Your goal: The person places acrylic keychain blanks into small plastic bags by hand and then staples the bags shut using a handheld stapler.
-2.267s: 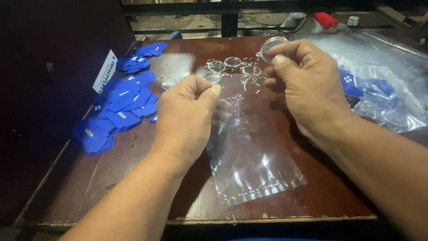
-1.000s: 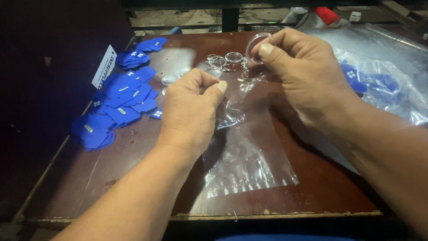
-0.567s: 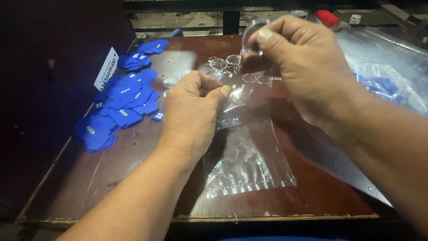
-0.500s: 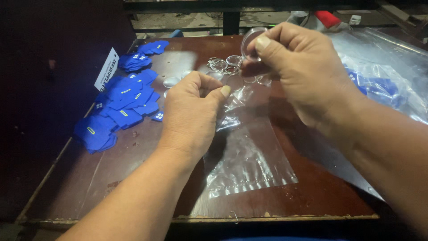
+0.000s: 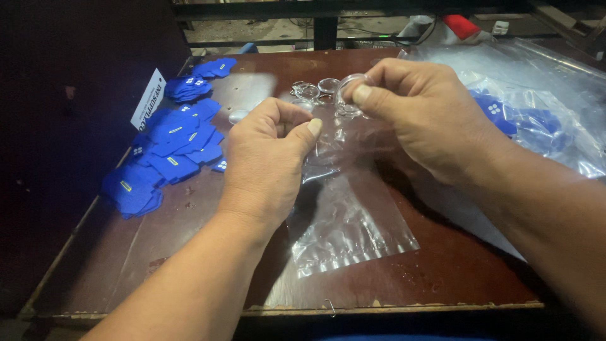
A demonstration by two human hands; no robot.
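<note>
My left hand pinches the clear crinkled plastic bag while my right hand grips a small clear round dome; slack film near the brown wooden table's far edge risks the dome slipping.

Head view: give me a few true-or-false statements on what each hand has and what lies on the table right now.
1. The right hand pinches a clear round ring. True.
2. The left hand grips the clear plastic bag. True.
3. The blue tags lie right of the bag. False: they are piled on its left, though more blue pieces sit in the big bag on the right.
4. The table is white plastic. False: it is dark reddish-brown.
</note>
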